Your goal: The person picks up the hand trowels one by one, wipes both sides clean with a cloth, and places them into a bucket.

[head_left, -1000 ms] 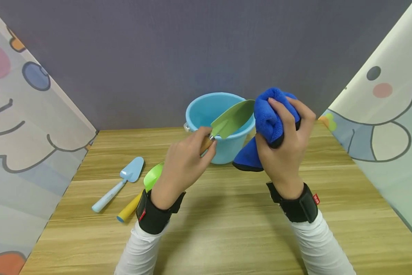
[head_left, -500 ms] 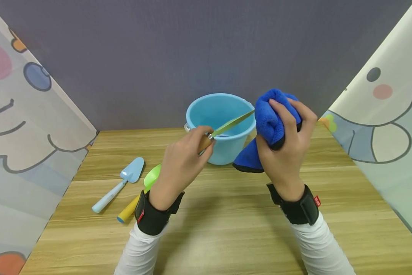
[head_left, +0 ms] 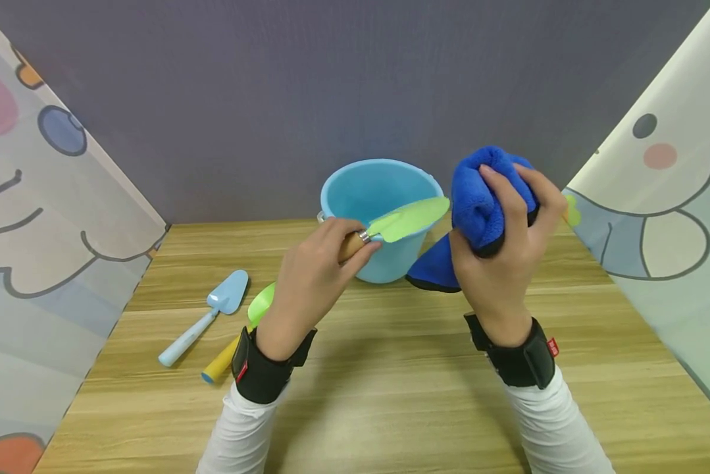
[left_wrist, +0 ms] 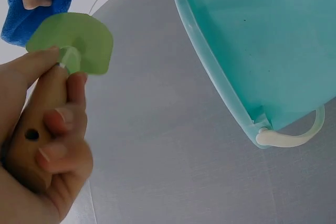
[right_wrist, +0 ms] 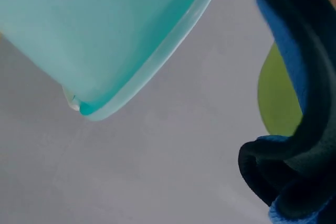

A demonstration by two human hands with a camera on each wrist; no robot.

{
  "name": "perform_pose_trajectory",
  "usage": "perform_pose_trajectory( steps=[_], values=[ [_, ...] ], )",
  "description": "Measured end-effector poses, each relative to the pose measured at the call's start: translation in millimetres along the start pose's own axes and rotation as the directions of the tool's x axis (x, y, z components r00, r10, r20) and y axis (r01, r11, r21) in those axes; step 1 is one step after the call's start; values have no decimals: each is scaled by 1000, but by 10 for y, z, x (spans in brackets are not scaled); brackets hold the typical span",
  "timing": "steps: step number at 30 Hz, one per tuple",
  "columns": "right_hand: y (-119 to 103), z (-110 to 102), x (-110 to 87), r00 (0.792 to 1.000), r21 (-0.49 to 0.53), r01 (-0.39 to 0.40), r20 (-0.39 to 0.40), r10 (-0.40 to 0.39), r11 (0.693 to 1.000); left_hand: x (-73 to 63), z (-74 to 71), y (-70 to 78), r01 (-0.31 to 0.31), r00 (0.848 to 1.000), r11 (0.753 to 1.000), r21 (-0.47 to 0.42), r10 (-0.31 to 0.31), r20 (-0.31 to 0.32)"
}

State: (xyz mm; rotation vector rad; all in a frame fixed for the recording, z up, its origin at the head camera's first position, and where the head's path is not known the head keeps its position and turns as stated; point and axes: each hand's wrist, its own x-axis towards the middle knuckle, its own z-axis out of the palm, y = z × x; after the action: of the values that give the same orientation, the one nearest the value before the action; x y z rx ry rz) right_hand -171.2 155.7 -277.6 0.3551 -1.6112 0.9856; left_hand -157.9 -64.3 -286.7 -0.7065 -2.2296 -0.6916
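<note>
My left hand (head_left: 319, 270) grips the wooden handle of a green garden trowel (head_left: 410, 218), fingers curled round it in the left wrist view. The trowel's blade points right, held over the front rim of a light blue bucket (head_left: 384, 260). In my right hand (head_left: 503, 263) is a bunched blue towel (head_left: 479, 197) with black edging, one corner hanging down beside the bucket. Towel and blade tip are slightly apart in the head view. The right wrist view shows the towel's dark edging (right_wrist: 315, 129) close up, partly covering the green blade (right_wrist: 278, 95); the right fingers are hidden there.
On the wooden table (head_left: 390, 408) to the left lie a light blue trowel (head_left: 227, 293) and a green scoop (head_left: 262, 305) with a yellow handle, partly behind my left forearm. A grey panel (head_left: 272, 112) stands behind the bucket, with cartoon-printed sheets (head_left: 657, 197) at both sides.
The green trowel has been turned in my left hand, from edge-on half a second ago to broad face showing. My right hand and the towel have shifted a little to the right, off the blade tip.
</note>
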Motion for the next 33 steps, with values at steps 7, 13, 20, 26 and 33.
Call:
perform_pose_trajectory(
  steps=[7, 13, 20, 26, 33],
  values=[
    [-86, 16, -27, 999, 26, 44, -8, -44, 999, 6, 1, -9, -38, 993, 993, 116, 50, -107],
    [-170, 86, -162, 985, 87, 164, 29, -167, 983, 16, -2, -5, -57, 991, 986, 157, 75, -112],
    [-259, 147, -327, 948, 84, 256, 173, -267, 963, 18, -2, -5, -123, 982, 974, 190, 146, -116],
    [-266, 162, -389, 910, 48, 297, 290, -298, 954, 13, -6, -8, -166, 970, 964, 206, 197, -144],
    [-259, 187, -421, 882, 13, 316, 365, -299, 949, 14, -3, -14, -210, 953, 948, 237, 253, -167]
  ],
)
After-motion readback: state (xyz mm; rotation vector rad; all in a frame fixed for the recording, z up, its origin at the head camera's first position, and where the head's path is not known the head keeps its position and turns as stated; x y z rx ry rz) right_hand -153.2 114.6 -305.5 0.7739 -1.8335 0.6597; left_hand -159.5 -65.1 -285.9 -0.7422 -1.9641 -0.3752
